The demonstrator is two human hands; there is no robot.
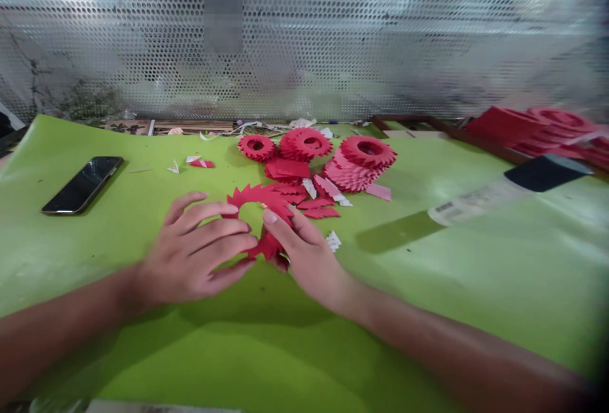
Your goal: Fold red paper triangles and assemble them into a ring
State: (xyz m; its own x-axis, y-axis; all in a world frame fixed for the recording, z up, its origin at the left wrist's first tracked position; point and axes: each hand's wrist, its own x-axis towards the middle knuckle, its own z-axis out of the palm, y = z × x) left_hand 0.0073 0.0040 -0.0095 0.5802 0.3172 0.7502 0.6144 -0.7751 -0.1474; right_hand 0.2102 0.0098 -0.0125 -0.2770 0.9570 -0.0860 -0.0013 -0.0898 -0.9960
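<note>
A red paper ring with pointed teeth (259,200) lies on the green table cover (428,311) in front of me. My left hand (195,251) rests on its left side, fingers pressed together on the paper. My right hand (304,251) pinches the ring's lower right part between thumb and fingers. Just behind the ring lie loose red folded paper pieces (316,203). Several finished red paper rings (364,159) are stacked further back.
A black phone (82,184) lies at the left. A clear bottle with a black cap (504,194) lies on its side at the right. More red paper stacks (537,127) sit at the far right. A perforated metal screen (304,39) closes the back.
</note>
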